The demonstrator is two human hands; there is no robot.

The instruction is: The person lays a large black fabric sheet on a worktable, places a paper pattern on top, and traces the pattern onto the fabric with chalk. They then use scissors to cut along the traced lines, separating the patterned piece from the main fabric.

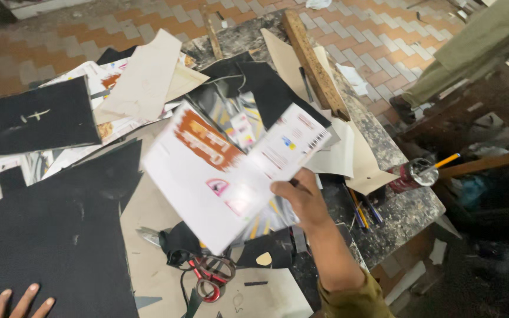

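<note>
One printed sheet (225,176) sits in right hand's (301,200) grip; left hand (22,301) splayed.

Left hand (22,301) cut off by the bottom edge (only fingertips show); printed sheet (225,171) motion-blurred.

one head-worn view looks steeply down, close over a cluttered worktable (407,212) toward paved floor (89,29).

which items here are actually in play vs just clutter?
In play:
- right hand lifting the white printed sheet
- left hand resting on the black sheet

Lying about:
- red-handled scissors
- wooden ruler
- can with a pencil
- pens
</note>
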